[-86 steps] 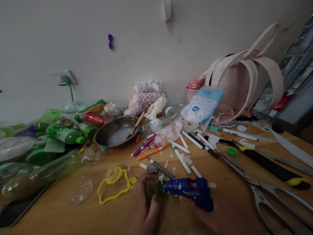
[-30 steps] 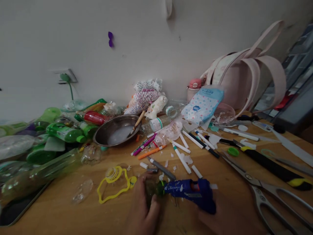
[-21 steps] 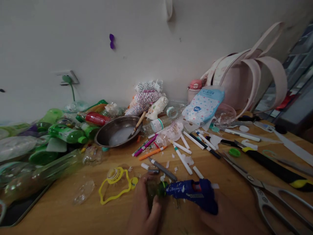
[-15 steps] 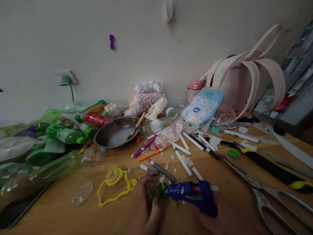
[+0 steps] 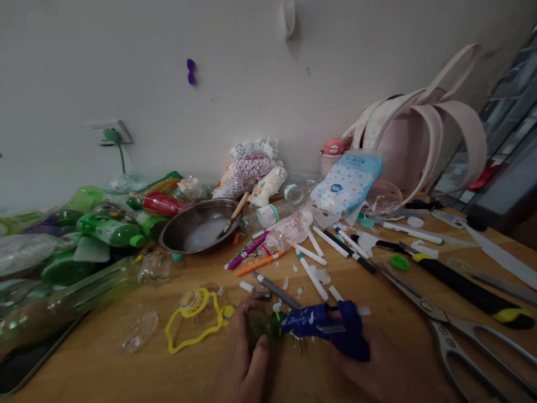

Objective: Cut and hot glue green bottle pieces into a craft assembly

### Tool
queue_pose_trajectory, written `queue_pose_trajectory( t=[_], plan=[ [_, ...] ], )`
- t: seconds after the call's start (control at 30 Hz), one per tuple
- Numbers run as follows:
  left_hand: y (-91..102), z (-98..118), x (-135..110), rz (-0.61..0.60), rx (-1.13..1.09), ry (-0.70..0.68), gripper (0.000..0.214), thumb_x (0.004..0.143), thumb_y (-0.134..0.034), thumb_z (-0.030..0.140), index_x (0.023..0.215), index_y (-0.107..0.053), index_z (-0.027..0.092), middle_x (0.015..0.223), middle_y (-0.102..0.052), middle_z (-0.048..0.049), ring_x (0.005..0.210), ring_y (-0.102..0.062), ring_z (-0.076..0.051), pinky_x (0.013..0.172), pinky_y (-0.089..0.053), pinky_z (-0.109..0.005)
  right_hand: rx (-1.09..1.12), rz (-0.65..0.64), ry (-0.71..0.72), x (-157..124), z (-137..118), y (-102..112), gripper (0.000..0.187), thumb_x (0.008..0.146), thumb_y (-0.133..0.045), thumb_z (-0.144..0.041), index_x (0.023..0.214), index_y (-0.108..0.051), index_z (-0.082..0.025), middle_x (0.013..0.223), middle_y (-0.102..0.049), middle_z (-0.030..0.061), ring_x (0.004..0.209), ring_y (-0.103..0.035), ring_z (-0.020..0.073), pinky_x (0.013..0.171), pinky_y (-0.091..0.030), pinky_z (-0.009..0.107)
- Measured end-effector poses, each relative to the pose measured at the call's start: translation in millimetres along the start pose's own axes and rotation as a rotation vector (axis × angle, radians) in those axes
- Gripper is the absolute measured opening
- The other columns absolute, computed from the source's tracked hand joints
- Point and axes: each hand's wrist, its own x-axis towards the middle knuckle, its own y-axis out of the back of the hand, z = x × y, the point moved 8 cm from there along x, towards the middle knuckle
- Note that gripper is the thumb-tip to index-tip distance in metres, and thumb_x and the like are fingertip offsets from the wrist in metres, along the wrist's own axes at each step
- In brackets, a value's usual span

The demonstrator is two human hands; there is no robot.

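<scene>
My left hand point(image 5: 241, 358) is wrapped round a cut green plastic bottle top point(image 5: 257, 329) near the table's front edge. In my right hand point(image 5: 371, 358) is a blue hot glue gun point(image 5: 323, 326), held by its handle. The gun's nozzle points left and meets the green end of the bottle top; whether they touch I cannot tell. A gray marker point(image 5: 277, 290) lies just beyond the gun. To the left of my left hand rests a yellow plastic ring with a loop point(image 5: 195, 338), and beside it a clear plastic piece point(image 5: 141, 330).
Green bottles point(image 5: 111, 228) crowd the left side. A metal bowl point(image 5: 168, 238) with whitish liquid and a brush stands behind. Loose markers point(image 5: 311, 274) and plastic scraps lie mid-table. Large scissors point(image 5: 438, 313) and a black-yellow cutter point(image 5: 461, 285) are at right, a pink backpack point(image 5: 406, 145) behind.
The glue gun has shifted slightly left and its rear end has risen a little, my right hand moving with it. My left hand keeps its hold on the bottle top.
</scene>
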Motion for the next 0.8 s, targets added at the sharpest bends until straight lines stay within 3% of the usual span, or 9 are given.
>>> queue_pose_trajectory(
  t=[0.1, 0.23, 0.37, 0.5, 0.67, 0.8],
  plan=[
    [-5.9, 4.2, 0.1, -0.084, 0.004, -0.019, 0.034, 0.085, -0.045, 0.027, 0.118, -0.050, 0.020, 0.130, -0.056, -0.0130, 0.127, -0.048, -0.027, 0.108, -0.034, -0.046, -0.029, 0.015, -0.009, -1.4, -4.4, 2.7, 0.016, 0.073, -0.058, -0.023, 0.077, -0.073, -0.018, 0.070, -0.075, 0.0012, 0.068, -0.069, 0.0214, 0.056, -0.048, 0.022],
    [-1.1, 3.9, 1.0, -0.009, 0.011, -0.067, 0.032, 0.087, -0.041, 0.027, 0.116, -0.051, 0.020, 0.129, -0.056, -0.0121, 0.127, -0.048, -0.026, 0.109, -0.033, -0.046, -0.032, 0.036, -0.030, -5.6, -9.0, 6.6, 0.020, 0.076, -0.058, -0.020, 0.087, -0.073, -0.018, 0.078, -0.077, 0.0018, 0.073, -0.070, 0.0203, 0.062, -0.050, 0.021],
    [-4.4, -0.2, 2.0, -0.067, 0.062, -0.083, 0.036, 0.085, -0.046, 0.027, 0.119, -0.049, 0.018, 0.127, -0.056, -0.0146, 0.124, -0.050, -0.028, 0.107, -0.035, -0.048, -0.064, -0.011, -0.059, -5.8, -3.7, 2.8, 0.023, 0.074, -0.058, -0.016, 0.092, -0.073, -0.015, 0.080, -0.076, 0.0046, 0.074, -0.070, 0.0216, 0.062, -0.049, 0.023],
    [0.1, 2.2, 2.0, -0.023, 0.062, -0.083, 0.037, 0.084, -0.046, 0.025, 0.120, -0.048, 0.019, 0.124, -0.058, -0.0142, 0.123, -0.051, -0.029, 0.106, -0.035, -0.050, -0.003, -0.038, -0.039, -4.1, -7.0, 2.0, 0.021, 0.077, -0.056, -0.015, 0.089, -0.072, -0.016, 0.078, -0.076, 0.0031, 0.074, -0.070, 0.0203, 0.061, -0.048, 0.021],
    [-2.2, 3.0, 2.6, -0.057, 0.054, -0.072, 0.037, 0.082, -0.048, 0.024, 0.119, -0.049, 0.018, 0.125, -0.058, -0.0147, 0.123, -0.051, -0.029, 0.106, -0.037, -0.050, -0.053, -0.042, -0.058, -3.5, -9.3, 2.2, 0.019, 0.074, -0.057, -0.012, 0.080, -0.073, -0.019, 0.074, -0.076, 0.0011, 0.073, -0.070, 0.0201, 0.059, -0.047, 0.021],
    [-3.4, 0.6, 3.4, -0.095, 0.075, -0.092, 0.039, 0.083, -0.047, 0.022, 0.122, -0.048, 0.018, 0.126, -0.058, -0.0146, 0.122, -0.052, -0.029, 0.105, -0.038, -0.051, 0.026, -0.008, -0.043, -1.8, -6.8, 1.3, 0.023, 0.075, -0.056, -0.016, 0.091, -0.073, -0.016, 0.077, -0.077, 0.0031, 0.070, -0.071, 0.0197, 0.059, -0.049, 0.022]
  ],
)
